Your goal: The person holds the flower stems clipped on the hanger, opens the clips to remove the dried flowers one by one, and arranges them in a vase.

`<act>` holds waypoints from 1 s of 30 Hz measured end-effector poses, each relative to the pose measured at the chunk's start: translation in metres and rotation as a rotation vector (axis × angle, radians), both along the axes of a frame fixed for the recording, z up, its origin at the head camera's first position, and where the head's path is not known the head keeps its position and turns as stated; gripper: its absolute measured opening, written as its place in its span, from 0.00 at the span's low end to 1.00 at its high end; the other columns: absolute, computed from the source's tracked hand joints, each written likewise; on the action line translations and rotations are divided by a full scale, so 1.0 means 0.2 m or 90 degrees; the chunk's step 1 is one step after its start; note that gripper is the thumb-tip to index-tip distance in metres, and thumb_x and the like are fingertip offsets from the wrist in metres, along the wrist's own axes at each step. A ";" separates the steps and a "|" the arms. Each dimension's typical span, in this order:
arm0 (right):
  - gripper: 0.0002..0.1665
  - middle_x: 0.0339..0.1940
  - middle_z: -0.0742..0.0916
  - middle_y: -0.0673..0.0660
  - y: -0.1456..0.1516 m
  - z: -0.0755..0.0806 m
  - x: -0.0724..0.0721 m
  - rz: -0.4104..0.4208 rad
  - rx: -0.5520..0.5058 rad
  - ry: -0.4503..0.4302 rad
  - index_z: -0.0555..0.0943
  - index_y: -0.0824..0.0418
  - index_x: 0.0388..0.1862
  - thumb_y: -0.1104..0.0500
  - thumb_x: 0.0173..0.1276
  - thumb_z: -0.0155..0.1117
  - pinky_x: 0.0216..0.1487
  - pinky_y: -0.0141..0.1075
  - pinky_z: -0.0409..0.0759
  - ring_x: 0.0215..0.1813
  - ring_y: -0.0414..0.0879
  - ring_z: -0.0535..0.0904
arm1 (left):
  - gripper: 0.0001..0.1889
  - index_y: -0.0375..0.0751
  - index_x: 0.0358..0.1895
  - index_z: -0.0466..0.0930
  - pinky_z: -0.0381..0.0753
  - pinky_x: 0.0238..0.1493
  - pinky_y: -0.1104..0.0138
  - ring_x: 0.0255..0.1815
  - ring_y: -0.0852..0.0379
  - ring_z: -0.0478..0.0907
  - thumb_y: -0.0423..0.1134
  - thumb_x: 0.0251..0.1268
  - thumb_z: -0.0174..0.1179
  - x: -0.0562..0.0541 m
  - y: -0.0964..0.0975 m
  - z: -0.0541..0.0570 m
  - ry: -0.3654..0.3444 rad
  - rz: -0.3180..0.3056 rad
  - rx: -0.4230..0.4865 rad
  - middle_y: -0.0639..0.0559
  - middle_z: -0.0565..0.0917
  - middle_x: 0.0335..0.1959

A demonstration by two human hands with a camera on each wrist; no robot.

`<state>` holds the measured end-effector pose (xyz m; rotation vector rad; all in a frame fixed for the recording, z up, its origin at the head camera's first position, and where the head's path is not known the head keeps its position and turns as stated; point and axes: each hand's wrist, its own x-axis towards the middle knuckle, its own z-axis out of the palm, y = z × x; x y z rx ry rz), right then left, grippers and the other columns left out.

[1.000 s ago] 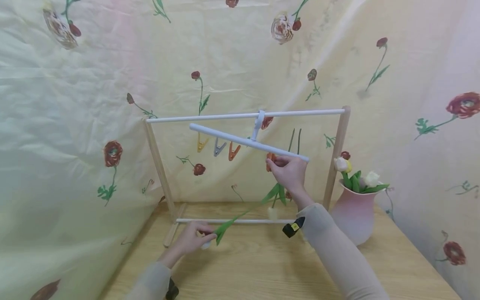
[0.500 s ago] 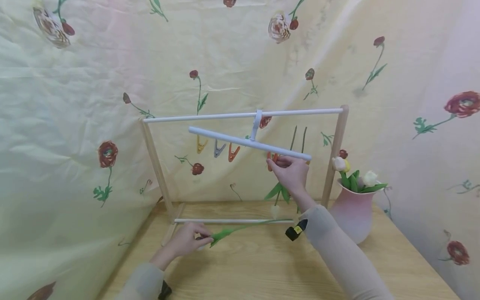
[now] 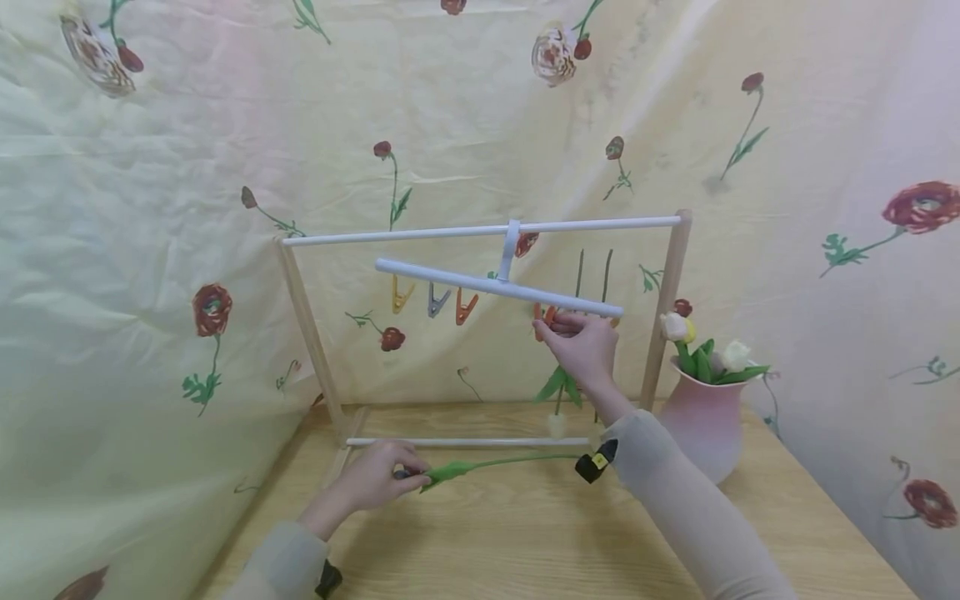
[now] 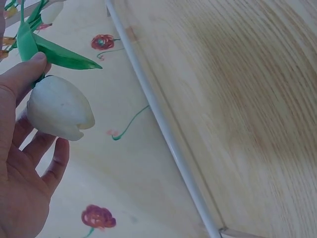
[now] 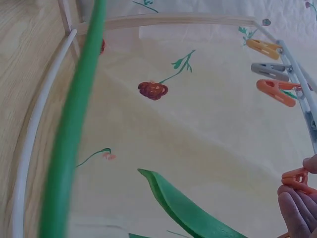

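Observation:
My left hand point(image 3: 378, 479) is low over the table at the left, pinching a white artificial tulip just below its bloom. In the left wrist view the tulip point(image 4: 59, 106) points its petals toward the palm's open side, and its green stem point(image 3: 517, 459) reaches rightward in the head view. Up at the tilted white clip hanger point(image 3: 450, 277), my right hand point(image 3: 588, 350) pinches an orange clip point(image 5: 295, 179) between thumb and fingers. Behind that hand another white tulip point(image 3: 557, 425) hangs upside down, its stem sticking up above the hanger bar.
The hanger hooks over a white rod point(image 3: 397, 236) of a wooden-legged rack point(image 3: 307, 333). A yellow clip point(image 3: 401, 295), a grey clip point(image 3: 437, 301) and an orange clip point(image 3: 465, 309) dangle at its left. A pink vase point(image 3: 705, 425) of tulips stands right, and floral cloth surrounds the table point(image 3: 480, 533).
The tulip in my left hand has swung down, its stem going from slanting up toward the hanger to nearly level. My right hand keeps its pinch on the orange clip.

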<state>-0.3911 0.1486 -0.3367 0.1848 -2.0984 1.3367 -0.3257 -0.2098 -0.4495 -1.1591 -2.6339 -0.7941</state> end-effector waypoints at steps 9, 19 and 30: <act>0.22 0.43 0.95 0.60 0.04 -0.03 0.05 0.023 0.066 -0.007 0.91 0.61 0.50 0.46 0.69 0.77 0.37 0.24 0.86 0.43 0.53 0.94 | 0.06 0.44 0.43 0.94 0.79 0.31 0.75 0.27 0.75 0.74 0.40 0.72 0.71 0.00 0.03 0.02 -0.025 -0.007 0.007 0.58 0.90 0.34; 0.19 0.48 0.94 0.62 0.06 0.03 0.20 0.184 0.313 -0.037 0.90 0.61 0.54 0.52 0.68 0.78 0.39 0.38 0.91 0.42 0.51 0.94 | 0.05 0.46 0.43 0.94 0.81 0.34 0.75 0.31 0.75 0.78 0.40 0.71 0.71 -0.01 0.06 0.01 -0.003 -0.020 -0.002 0.58 0.91 0.36; 0.11 0.45 0.95 0.56 0.01 -0.03 0.34 0.337 0.481 -0.052 0.92 0.59 0.48 0.56 0.70 0.76 0.41 0.30 0.88 0.42 0.42 0.89 | 0.06 0.45 0.44 0.94 0.80 0.34 0.76 0.30 0.71 0.80 0.41 0.71 0.71 -0.01 0.09 0.02 -0.013 -0.008 -0.008 0.57 0.91 0.36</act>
